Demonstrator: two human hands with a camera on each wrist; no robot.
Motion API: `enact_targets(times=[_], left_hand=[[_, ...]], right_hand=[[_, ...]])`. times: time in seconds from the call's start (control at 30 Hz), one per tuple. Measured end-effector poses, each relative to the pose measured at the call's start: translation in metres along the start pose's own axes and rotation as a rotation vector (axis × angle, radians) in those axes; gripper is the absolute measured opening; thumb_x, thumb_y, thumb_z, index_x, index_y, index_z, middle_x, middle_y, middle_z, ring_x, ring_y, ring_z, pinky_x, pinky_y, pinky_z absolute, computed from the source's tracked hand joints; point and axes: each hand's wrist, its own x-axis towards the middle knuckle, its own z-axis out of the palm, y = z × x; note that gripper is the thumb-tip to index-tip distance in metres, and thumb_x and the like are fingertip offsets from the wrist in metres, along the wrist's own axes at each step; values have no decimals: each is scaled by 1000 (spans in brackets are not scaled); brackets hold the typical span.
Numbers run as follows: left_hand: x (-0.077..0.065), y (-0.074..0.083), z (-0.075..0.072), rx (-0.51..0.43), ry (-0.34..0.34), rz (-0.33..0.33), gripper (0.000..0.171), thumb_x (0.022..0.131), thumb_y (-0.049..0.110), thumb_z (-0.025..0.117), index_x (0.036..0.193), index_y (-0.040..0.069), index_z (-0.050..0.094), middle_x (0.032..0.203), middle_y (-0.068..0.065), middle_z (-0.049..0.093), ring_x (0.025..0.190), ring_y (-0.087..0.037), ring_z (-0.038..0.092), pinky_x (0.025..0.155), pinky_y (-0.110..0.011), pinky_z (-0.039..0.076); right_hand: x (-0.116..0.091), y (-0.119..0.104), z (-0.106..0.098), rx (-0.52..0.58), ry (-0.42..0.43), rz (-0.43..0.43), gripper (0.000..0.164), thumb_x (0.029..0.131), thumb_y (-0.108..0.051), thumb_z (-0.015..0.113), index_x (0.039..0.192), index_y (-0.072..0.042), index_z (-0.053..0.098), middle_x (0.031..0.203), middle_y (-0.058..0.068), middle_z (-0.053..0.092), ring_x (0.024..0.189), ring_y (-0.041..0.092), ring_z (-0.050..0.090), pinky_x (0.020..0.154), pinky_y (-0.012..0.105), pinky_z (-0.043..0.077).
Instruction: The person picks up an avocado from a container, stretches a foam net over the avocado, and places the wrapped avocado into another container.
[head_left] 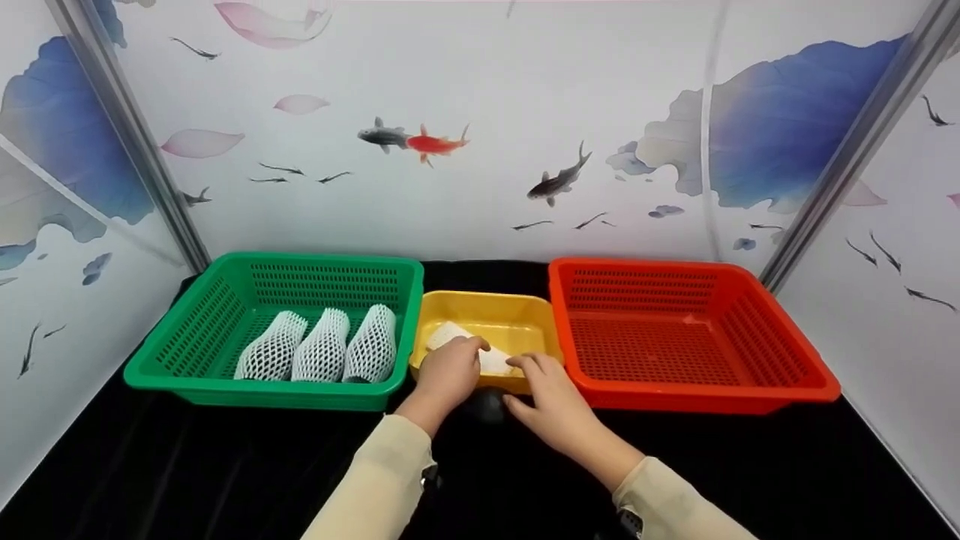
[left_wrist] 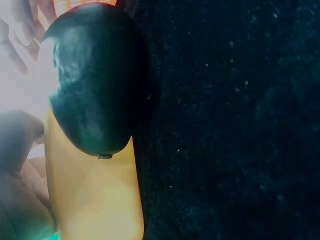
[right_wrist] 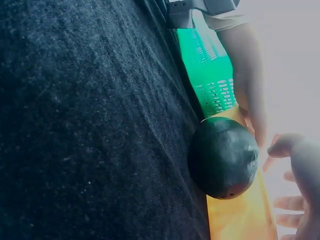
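Note:
A flattened white foam net sleeve (head_left: pixel 495 362) lies in the small yellow tray (head_left: pixel 517 309). My left hand (head_left: pixel 448 369) reaches over the tray's front rim and holds the sleeve near its middle, the fingertips partly hidden. My right hand (head_left: pixel 553 401), thumb apart and fingers loosely bent, has its fingertips at the sleeve's right end. Between the wrists, against the tray's near side, is a dark green oval fruit (left_wrist: pixel 95 80), avocado-like and unwrapped. The right wrist view shows this fruit (right_wrist: pixel 223 157) untouched by either hand.
On the left, a green basket (head_left: pixel 285 396) holds three dark fruits in white foam nets (head_left: pixel 320 349). To the right of the tray stands a red basket (head_left: pixel 652 352). Black cloth (head_left: pixel 225 465) covers the table, and printed panels (head_left: pixel 480 210) enclose the back and sides.

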Motion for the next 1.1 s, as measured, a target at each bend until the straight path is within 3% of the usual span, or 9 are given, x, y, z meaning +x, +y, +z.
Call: enact_targets(times=[0.13, 0.3, 0.43, 0.63, 0.87, 1.1], left_hand=[[2, 0, 0, 27, -79, -14, 28, 98, 11, 49, 121, 15, 66, 112, -7, 65, 101, -25, 63, 86, -43, 51], [5, -2, -5, 7, -215, 31, 35, 99, 12, 46, 131, 15, 60, 133, -8, 55, 120, -25, 54, 100, -44, 42], [6, -3, -7, -25, -259, 47, 37, 99, 11, 44, 133, 14, 59, 138, -7, 53, 127, -24, 49, 105, -43, 37], [8, -3, -6, -57, -235, 24, 37, 98, 10, 45, 132, 11, 59, 132, -10, 58, 123, -26, 53, 104, -43, 39], [9, -3, -6, -126, -151, -16, 33, 96, 9, 51, 127, 8, 60, 122, -12, 62, 114, -27, 57, 100, -43, 43], [11, -1, -7, -192, -36, -23, 32, 91, -2, 56, 122, 6, 62, 117, -14, 62, 109, -28, 58, 96, -41, 46]], right_hand=[[0, 2, 3, 17, -9, 3, 48, 88, -25, 71, 130, -7, 54, 126, 9, 51, 120, 30, 47, 98, 46, 41], [0, 2, 5, 31, -22, 5, 48, 89, -25, 70, 130, -7, 54, 126, 10, 51, 120, 31, 46, 97, 46, 41], [1, 2, 5, 43, -18, 9, 47, 89, -25, 70, 129, -7, 54, 125, 10, 51, 120, 30, 46, 98, 47, 40], [2, 3, 3, 45, -25, 24, 47, 88, -25, 70, 129, -7, 54, 125, 9, 51, 121, 30, 45, 99, 47, 40], [3, 3, 3, 43, -37, 34, 47, 89, -24, 70, 130, -7, 54, 127, 9, 51, 122, 29, 45, 100, 46, 39], [3, 1, 0, 55, 22, -41, 45, 88, -21, 71, 128, -9, 55, 124, 7, 54, 119, 27, 48, 99, 45, 40]])
